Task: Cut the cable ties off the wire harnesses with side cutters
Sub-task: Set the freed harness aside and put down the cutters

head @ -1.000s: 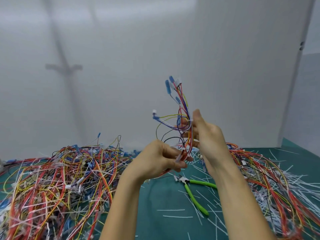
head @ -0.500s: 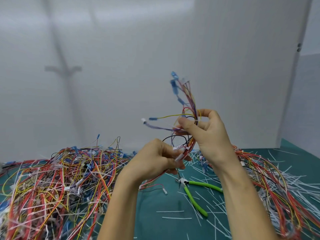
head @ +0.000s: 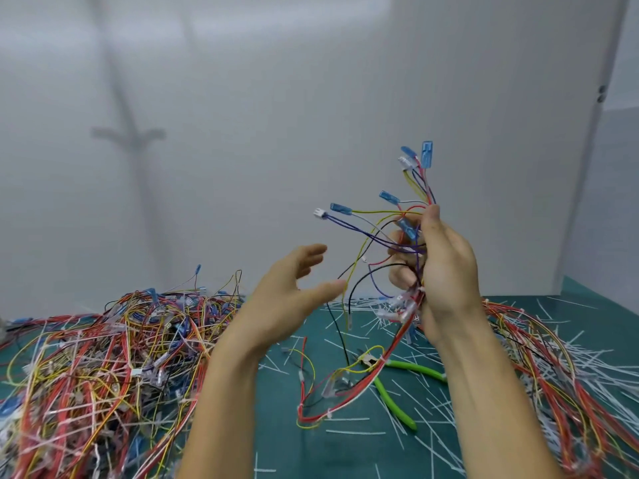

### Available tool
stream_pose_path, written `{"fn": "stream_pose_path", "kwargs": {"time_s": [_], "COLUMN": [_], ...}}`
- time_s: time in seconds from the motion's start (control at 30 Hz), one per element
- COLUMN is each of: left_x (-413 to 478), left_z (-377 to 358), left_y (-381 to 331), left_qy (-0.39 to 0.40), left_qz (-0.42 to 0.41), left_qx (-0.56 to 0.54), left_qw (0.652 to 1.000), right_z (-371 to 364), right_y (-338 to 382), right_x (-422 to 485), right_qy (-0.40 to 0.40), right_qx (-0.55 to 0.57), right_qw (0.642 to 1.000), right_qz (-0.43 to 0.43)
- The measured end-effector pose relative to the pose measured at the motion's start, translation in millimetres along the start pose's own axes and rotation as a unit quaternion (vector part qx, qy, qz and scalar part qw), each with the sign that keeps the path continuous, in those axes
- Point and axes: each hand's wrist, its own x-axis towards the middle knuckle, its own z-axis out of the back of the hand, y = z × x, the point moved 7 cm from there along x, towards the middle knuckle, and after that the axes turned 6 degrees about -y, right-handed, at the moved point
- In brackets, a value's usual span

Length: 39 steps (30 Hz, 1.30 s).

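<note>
Above the middle of the green counter (head: 276, 426), the right hand (head: 449, 271) is raised with its back toward the camera, its forearm climbing from the near right. Its fingers (head: 401, 276) and thumb are curled round the wire harness (head: 404, 305), clasping the bundle partway along its length. The harness stands roughly upright. Its long axis runs from blue terminals fanned up and to the left above the fist down to a red-and-yellow tail that trails to the near left and loops on the counter. The left hand (head: 290, 292) hovers just left of the harness, palm turned toward it. Its fingers (head: 311, 254) are spread, relaxed and holding nothing; whether the thumb tip touches a yellow wire cannot be told. The side cutters (head: 395, 402) lie flat on the counter beneath the harness tail, head toward the far left under the wires, green handles splayed toward the near right. Cut white cable ties (head: 594, 366) litter the counter. One tangled pile of harnesses (head: 103, 357) fills the left side, and another pile (head: 553, 340) lies on the right behind the right forearm.
</note>
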Motion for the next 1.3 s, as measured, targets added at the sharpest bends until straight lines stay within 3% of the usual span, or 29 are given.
{"fn": "stream_pose_path", "kwargs": {"time_s": [0.1,0.17,0.3,0.53,0.67,0.97,1.13,1.3], "left_x": [-6,-10,-12,-8,-7,-9,-8,-2], "left_z": [-21,-22,1,7,5,5,7,15], "left_y": [0,0,-1,-5,-5,-3,-3,4], "left_qy": [0.103,0.128,0.081,0.015,0.011,0.028,-0.009,-0.064], "left_qz": [0.01,0.031,0.065,0.099,0.104,0.109,0.116,0.128], "left_qx": [0.007,-0.071,-0.194,-0.392,-0.4,-0.332,-0.296,-0.36], "left_qw": [0.995,0.989,0.976,0.914,0.91,0.937,0.948,0.922], "right_z": [-2,2,13,21,26,24,15,10], "right_y": [-3,-3,1,-4,-2,4,1,1], "right_x": [0,1,5,8,8,2,-2,-4], "right_qy": [0.025,0.018,-0.024,-0.063,-0.08,-0.102,-0.042,0.003], "right_qx": [0.038,0.049,0.069,0.099,0.102,0.043,0.083,0.106], "right_qw": [0.998,0.998,0.997,0.992,0.991,0.994,0.992,0.984], "right_qz": [-0.032,-0.034,-0.024,-0.046,-0.03,-0.008,-0.082,-0.143]}}
